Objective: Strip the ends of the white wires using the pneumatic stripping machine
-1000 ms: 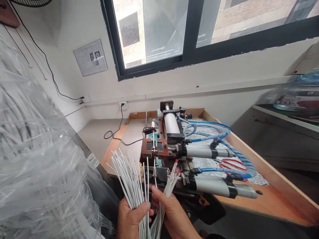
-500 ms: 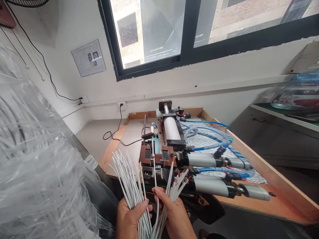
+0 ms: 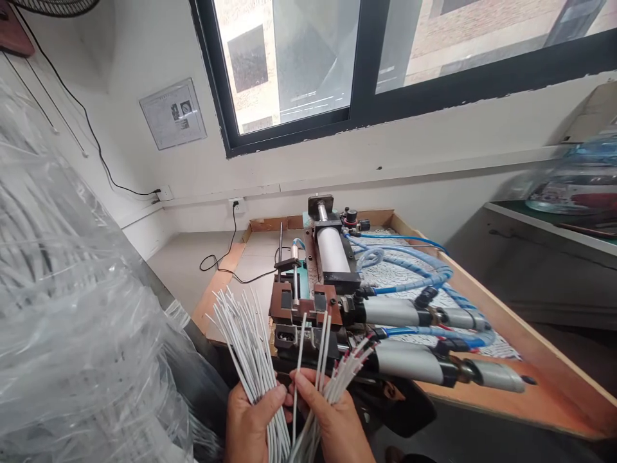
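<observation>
The landmark is the metal machine with silver pneumatic cylinders [image 3: 332,251], set in a low-walled wooden tray [image 3: 535,342] on the grey worktop [image 3: 180,254]. Just in front of it, the left hand [image 3: 255,415] has its grip closed around a thick bundle of white insulated wires [image 3: 247,360], whose ends fan upward to the left of the machine's front.

The right hand [image 3: 330,415] holds a smaller bundle of white wires with reddish tips [image 3: 344,376], leaning right toward the machine's lower cylinder. Its grip is narrow, thumb and fingers together at a single upright white wire [image 3: 299,350]. Two paler wires [image 3: 324,344] stand between that wire and the smaller bundle, before the machine's brown metal blocks [image 3: 306,305].

Blue air hoses [image 3: 429,254] loop to the right of the machine; a thin black cable [image 3: 255,281] runs to its left. Clear plastic wrapping [image 3: 91,321] covers a large pile further left. Behind the machine is a dark-framed window [image 3: 359,71]; far right of it, a clear bluish plastic bottle [image 3: 571,186] sits on a green-topped shelf [image 3: 540,224].
</observation>
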A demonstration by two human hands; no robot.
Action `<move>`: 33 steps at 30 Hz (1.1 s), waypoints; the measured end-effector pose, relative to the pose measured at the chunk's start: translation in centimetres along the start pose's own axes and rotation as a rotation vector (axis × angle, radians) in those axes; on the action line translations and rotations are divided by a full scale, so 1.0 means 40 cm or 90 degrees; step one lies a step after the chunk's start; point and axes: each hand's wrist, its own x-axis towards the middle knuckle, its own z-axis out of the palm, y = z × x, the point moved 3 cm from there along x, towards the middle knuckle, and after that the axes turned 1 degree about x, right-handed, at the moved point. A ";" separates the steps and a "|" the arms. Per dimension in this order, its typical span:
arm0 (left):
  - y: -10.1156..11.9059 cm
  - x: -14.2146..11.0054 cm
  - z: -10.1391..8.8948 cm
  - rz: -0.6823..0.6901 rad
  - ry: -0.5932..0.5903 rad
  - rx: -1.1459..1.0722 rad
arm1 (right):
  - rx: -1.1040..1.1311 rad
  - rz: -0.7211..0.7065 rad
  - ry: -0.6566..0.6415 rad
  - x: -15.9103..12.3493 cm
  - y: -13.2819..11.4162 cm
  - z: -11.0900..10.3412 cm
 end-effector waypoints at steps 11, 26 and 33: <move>0.008 -0.001 -0.002 0.004 0.061 0.011 | 0.122 0.042 0.076 0.034 -0.007 0.001; -0.018 0.002 -0.026 0.000 -0.054 0.083 | 0.006 0.022 0.004 0.003 0.034 -0.024; -0.003 -0.017 -0.020 -0.026 0.031 0.038 | 0.026 0.054 -0.006 0.001 0.015 -0.026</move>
